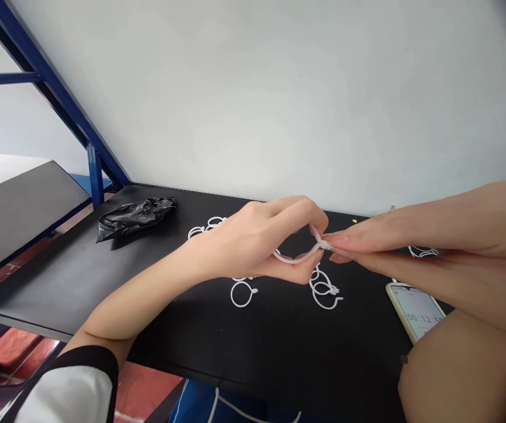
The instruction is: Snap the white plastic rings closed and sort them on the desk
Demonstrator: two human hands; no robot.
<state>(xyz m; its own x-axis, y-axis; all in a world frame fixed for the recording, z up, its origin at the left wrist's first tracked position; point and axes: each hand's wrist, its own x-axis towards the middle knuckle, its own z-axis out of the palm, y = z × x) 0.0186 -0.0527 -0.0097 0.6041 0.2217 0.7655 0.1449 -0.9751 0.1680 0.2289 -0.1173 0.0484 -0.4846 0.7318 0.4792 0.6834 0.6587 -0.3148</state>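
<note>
A white plastic ring (297,259) with a small tab is held up over the black tabletop (253,352). My left hand (270,238) curls around the ring, thumb below and fingers above. At the ring's tabbed end, the fingertips of my right hand (362,241) are pinched together. Below my hands lies a loose cluster of white rings (324,288). A single white ring (241,294) rests to the left of it, and more rings (196,230) show partly behind my left hand.
A crumpled black plastic bag (138,217) lies at the back left. Under my right forearm is a phone (418,314) showing a timer. More white rings (424,251) are partly hidden behind my right arm. A pale wall (253,106) and blue metal frame (59,88) border the table.
</note>
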